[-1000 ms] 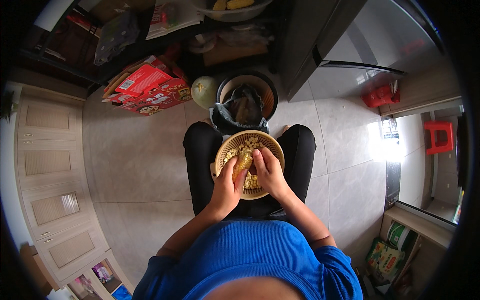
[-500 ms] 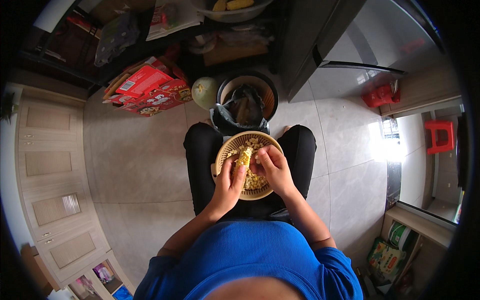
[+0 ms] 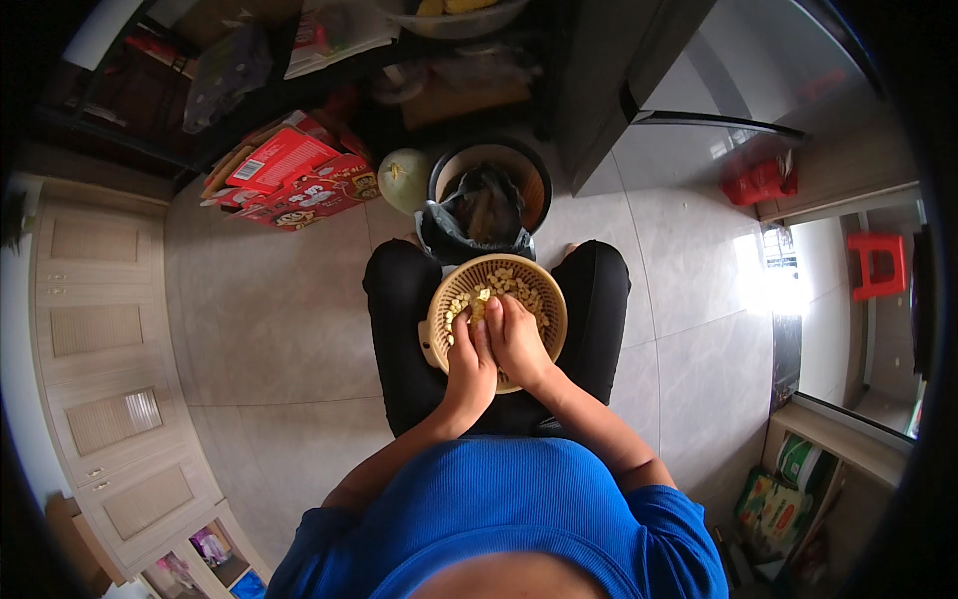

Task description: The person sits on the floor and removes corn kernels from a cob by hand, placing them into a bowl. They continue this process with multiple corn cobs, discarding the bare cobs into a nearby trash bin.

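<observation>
"What are the hands doing down there?"

"The left hand [image 3: 469, 367] is curled round a corn cob [image 3: 483, 296], its tip poking up between thumb and fingers. The right hand [image 3: 519, 344] is closed in against it, thumb pressed down; its fingertips are hidden, so I can't tell whether they grip too."

"And the cob is where, exactly?"

"Over the tan basket [image 3: 496, 259], which sits between the knees, in the black trousers [image 3: 397, 299]."

"How much is done?"

"A fair amount, I'd say. Loose kernels [image 3: 526, 284] lie scattered across the basket. How many remain on the cob I can't judge, as the hands cover most of it."

"Anything beyond that?"

"Just past the basket there's a bin [image 3: 542, 180] with a dark bag [image 3: 435, 232] at its near side, and a pale green melon [image 3: 403, 182] beside it. Farther back, on the shelf, a clear bowl [image 3: 474, 22] holds yellow cobs [image 3: 455, 5]; those look unworked to me, though the view cuts them off."

"Any writing about?"

"The red carton [image 3: 304, 172] left of the melon has pale lettering, cartoonish pictures and a barcode panel. Over to the right, a red bag [image 3: 760, 183] shows nothing I can make out."
</observation>
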